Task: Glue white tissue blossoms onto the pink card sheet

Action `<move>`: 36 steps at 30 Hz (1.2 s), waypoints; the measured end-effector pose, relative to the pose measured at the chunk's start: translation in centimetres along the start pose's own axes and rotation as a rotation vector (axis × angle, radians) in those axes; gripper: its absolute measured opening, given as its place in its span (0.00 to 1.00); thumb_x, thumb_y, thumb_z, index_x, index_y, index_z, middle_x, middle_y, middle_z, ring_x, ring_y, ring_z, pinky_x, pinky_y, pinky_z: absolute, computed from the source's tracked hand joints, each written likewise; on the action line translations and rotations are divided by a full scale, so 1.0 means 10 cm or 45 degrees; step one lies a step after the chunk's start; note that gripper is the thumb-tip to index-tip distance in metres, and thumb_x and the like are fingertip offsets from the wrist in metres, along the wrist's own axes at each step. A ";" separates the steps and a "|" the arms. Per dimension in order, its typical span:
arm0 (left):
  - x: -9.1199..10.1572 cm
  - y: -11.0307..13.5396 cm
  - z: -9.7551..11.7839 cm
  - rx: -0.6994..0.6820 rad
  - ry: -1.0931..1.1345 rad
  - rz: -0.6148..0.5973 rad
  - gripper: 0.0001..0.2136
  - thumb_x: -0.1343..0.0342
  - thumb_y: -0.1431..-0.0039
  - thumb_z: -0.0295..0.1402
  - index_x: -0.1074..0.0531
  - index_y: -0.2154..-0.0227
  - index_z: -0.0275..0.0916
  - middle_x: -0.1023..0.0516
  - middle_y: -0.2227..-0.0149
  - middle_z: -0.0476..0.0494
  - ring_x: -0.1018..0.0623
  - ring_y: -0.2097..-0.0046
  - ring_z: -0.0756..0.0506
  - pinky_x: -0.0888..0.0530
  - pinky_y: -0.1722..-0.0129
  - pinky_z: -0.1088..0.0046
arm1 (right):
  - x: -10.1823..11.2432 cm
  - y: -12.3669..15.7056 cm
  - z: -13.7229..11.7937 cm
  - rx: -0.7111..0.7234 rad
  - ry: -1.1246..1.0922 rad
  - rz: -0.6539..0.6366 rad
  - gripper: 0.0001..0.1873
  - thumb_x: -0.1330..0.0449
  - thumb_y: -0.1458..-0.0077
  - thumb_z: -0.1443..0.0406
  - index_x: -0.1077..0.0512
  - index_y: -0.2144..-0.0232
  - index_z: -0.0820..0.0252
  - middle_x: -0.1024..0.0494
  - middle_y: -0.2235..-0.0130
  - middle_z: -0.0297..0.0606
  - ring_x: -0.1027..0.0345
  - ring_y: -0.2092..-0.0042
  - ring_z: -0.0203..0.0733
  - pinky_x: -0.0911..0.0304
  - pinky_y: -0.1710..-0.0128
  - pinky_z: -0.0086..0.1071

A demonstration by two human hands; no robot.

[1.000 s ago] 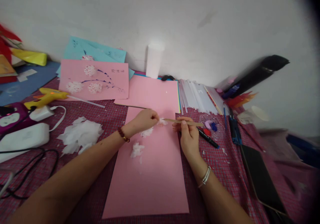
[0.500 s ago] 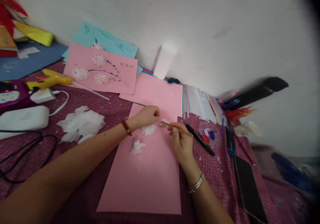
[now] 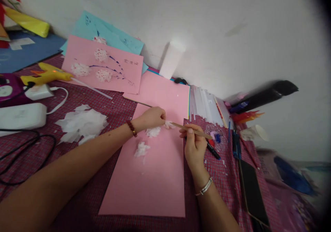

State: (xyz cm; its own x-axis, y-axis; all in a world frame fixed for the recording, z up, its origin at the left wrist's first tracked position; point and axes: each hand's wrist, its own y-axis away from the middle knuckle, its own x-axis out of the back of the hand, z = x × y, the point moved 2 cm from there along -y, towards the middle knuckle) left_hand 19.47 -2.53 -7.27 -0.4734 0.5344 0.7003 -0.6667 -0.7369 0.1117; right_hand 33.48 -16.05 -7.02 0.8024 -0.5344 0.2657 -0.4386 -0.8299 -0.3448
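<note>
Across the table lies a long pink paper sheet (image 3: pixel 155 180) with white tissue tufts on it: one tuft (image 3: pixel 141 149) near the left edge, a rounder tuft (image 3: pixel 153 132) under my left wrist, and a third tuft (image 3: pixel 169 125) by my left fingertips. My left hand (image 3: pixel 154 116) is closed in a pinch above the sheet; whatever sits between its fingers is hidden. Gripped in my right hand (image 3: pixel 195 142) is a flat wooden stick (image 3: pixel 196 132), its tip at the third tuft. A black marker (image 3: pixel 214 152) lies partly behind the right hand.
Loose white tissue pieces (image 3: pixel 82 121) are piled at left, near a yellow glue gun (image 3: pixel 51 74) and a white power adapter (image 3: pixel 23 117). A paint palette (image 3: pixel 216 137) sits right, with a phone (image 3: pixel 253 192) beyond. A finished pink flower card (image 3: pixel 103 64) leans at the back.
The stick and my right hand have shifted right, the tip drawing slightly away to the right. My left hand stays almost in place. The view has tilted slightly.
</note>
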 end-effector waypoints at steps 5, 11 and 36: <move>0.02 -0.04 -0.06 -0.011 0.025 0.043 0.07 0.50 0.58 0.25 0.27 0.78 0.35 0.25 0.77 0.46 0.30 0.76 0.51 0.40 0.77 0.76 | -0.01 0.01 -0.02 -0.010 -0.005 -0.018 0.09 0.50 0.39 0.61 0.32 0.62 0.58 0.26 0.69 0.36 0.31 0.71 0.37 0.33 0.70 0.33; 0.01 -0.07 -0.03 0.005 0.040 0.026 0.05 0.47 0.56 0.25 0.26 0.78 0.35 0.25 0.76 0.45 0.31 0.75 0.51 0.39 0.76 0.75 | -0.02 -0.06 -0.11 0.029 0.081 -0.090 0.09 0.50 0.38 0.61 0.32 0.62 0.58 0.26 0.68 0.37 0.30 0.69 0.37 0.33 0.69 0.34; 0.03 -0.10 -0.19 0.137 0.516 0.107 0.06 0.48 0.53 0.28 0.28 0.71 0.34 0.28 0.77 0.47 0.35 0.80 0.54 0.41 0.81 0.78 | -0.26 -0.59 -0.23 0.199 0.644 -0.405 0.12 0.53 0.38 0.58 0.35 0.64 0.58 0.24 0.74 0.35 0.29 0.73 0.40 0.39 0.73 0.31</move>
State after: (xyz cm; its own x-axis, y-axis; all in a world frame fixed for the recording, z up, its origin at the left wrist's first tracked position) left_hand 18.88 -0.84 -8.48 -0.7259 0.5743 0.3785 -0.5625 -0.8124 0.1538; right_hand 33.06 -10.17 -3.66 0.5760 -0.3061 0.7580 -0.1138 -0.9483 -0.2964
